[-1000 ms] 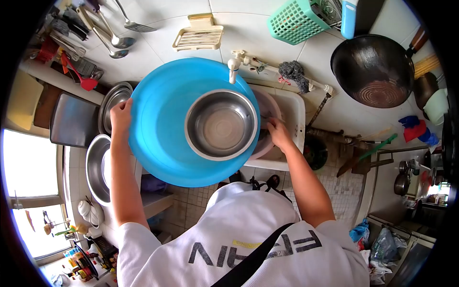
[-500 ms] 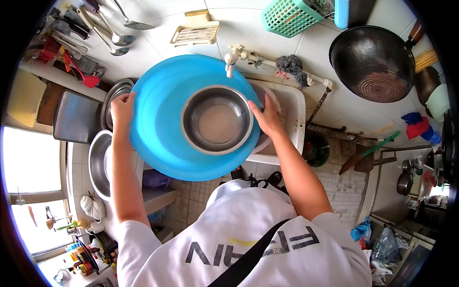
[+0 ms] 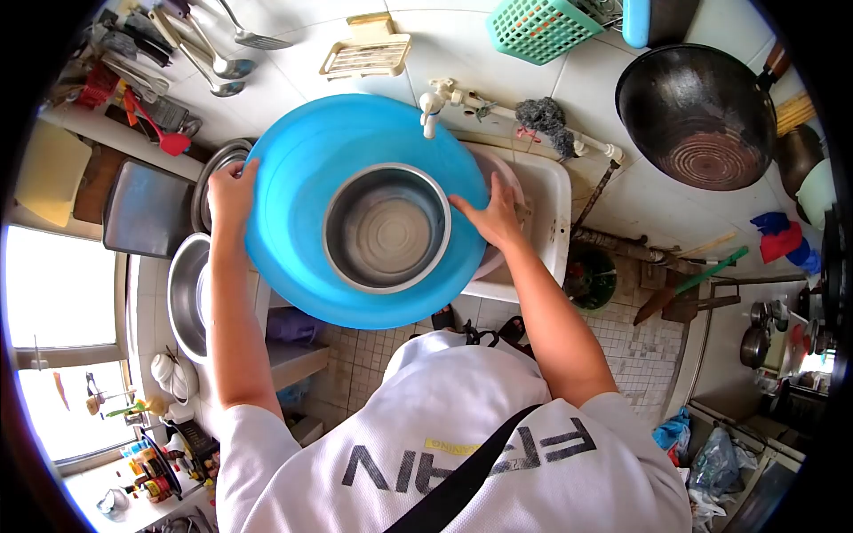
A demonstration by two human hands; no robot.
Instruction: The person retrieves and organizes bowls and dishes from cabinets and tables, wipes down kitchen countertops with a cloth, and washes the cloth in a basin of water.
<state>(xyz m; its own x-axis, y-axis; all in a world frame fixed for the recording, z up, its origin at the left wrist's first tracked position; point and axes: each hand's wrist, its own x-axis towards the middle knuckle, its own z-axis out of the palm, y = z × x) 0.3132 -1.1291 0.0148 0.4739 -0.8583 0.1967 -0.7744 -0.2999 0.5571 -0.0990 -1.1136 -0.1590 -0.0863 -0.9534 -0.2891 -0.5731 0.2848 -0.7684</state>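
Note:
A large blue plastic basin [image 3: 293, 178] is held level in front of me, partly over the white sink. Inside it, right of its middle, sits a round metal bowl [image 3: 388, 233]. My left hand [image 3: 232, 194] grips the basin's left rim. At the right rim, my right hand [image 3: 494, 213] holds on with the thumb over the inside, its tip close to the bowl's edge. The undersides of both grips are hidden. A pale pink basin [image 3: 491, 164] shows in the sink behind the right hand.
A tap [image 3: 431, 111] juts from the wall just over the basin's far edge. The white sink [image 3: 553, 200] lies to the right. Metal bowls [image 3: 188, 298] stand at the left. A dark wok [image 3: 697, 115] hangs on the right wall, and a green basket [image 3: 544, 28] hangs above.
The metal bowl has slid left and slightly nearer me inside the basin. The right thumb has lost contact with the bowl's rim. Both hands keep hold of the basin.

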